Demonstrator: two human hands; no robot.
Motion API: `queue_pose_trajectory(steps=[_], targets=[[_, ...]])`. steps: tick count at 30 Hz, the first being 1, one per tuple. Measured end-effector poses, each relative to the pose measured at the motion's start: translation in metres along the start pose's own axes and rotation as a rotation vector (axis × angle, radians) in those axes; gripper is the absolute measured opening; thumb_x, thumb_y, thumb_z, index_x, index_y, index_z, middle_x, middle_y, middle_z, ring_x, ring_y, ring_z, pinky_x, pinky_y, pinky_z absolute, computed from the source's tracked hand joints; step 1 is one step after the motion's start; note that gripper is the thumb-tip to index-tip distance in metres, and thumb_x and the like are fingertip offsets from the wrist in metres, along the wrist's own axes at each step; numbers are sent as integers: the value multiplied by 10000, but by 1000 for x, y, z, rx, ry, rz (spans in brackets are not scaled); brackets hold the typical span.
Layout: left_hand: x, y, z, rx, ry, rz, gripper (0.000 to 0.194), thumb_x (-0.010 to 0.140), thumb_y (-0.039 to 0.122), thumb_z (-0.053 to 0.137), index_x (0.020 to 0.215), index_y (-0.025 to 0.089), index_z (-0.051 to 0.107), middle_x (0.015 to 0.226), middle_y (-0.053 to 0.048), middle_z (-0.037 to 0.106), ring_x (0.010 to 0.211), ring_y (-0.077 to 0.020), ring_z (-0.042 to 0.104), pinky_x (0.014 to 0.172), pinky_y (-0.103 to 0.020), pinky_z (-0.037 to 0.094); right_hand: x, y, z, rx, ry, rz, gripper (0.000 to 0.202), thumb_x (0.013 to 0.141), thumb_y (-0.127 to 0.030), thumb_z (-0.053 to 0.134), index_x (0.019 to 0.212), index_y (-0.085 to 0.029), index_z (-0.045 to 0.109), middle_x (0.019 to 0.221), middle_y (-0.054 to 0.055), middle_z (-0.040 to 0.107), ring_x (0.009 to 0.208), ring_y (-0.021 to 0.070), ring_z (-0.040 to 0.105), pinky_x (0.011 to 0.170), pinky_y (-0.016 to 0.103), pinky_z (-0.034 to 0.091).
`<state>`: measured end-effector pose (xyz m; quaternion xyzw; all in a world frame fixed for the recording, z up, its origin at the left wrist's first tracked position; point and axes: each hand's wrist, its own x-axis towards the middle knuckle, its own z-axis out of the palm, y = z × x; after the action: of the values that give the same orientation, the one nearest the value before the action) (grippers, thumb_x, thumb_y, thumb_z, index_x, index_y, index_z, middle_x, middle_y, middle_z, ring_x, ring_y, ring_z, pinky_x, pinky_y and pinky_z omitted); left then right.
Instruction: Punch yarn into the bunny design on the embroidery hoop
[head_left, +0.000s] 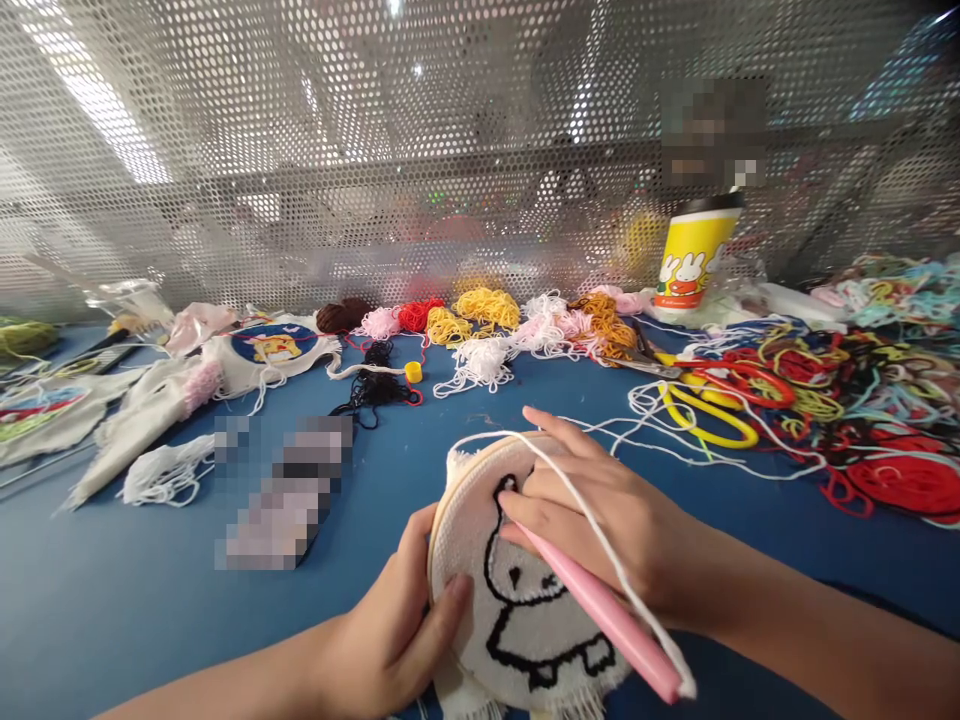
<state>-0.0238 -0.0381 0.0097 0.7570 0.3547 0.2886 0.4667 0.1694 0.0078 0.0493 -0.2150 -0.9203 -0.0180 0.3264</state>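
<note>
My left hand (416, 600) grips the left rim of a round embroidery hoop (442, 490), its thumb resting on the stretched white cloth. Black yarn on the cloth outlines a cartoon animal figure (517, 600), with some white stitching across the face. In my right hand (607, 510) is a pink punch needle (600, 610), slanting down to the right. Its tip is hidden by my fingers near the upper part of the outline. White yarn (592, 510) comes from the handle's lower end, arcs over my right hand and passes along the hoop's top.
Yarn bundles, including white yarn (480, 362) and red yarn (421, 314), line the back of the blue table (375, 500). Yellow and red scissors (709, 415) lie among tangled yarn at right. A yellow cup (694, 255) stands behind. Finished embroidery (274, 345) lies at left, before a perforated metal screen (450, 130).
</note>
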Motion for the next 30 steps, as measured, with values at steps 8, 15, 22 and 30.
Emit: queue_pose_trajectory(steps=[8,15,22,30], targets=[[2,-2,-4,58,-5,15,371,855,174,289,1202,220,166,1142,-108,413,962,-196,456,858,-334,389,-3,-7,-5,267,257,162,89,664,-73,482,634,-157,487,524,-46,516,514,64,505,893,363,425],[1,-3,-4,56,-5,18,362,858,175,284,1200,221,176,1132,-99,424,937,-178,460,825,-281,400,-6,-2,-14,460,241,257,122,667,-56,451,638,-174,457,482,-78,399,463,52,457,874,429,423],[1,-3,-3,33,17,-1,353,854,184,301,1195,206,211,1145,-100,424,948,-184,454,828,-286,389,-7,-1,-15,474,216,223,138,672,-47,420,648,-180,450,479,-80,391,451,52,451,875,432,421],[0,-3,-3,19,4,13,358,858,162,290,1197,220,192,1131,-94,437,942,-173,464,804,-266,409,0,-3,-11,233,265,158,137,626,-60,437,625,-197,438,482,-60,460,460,77,472,819,368,476]])
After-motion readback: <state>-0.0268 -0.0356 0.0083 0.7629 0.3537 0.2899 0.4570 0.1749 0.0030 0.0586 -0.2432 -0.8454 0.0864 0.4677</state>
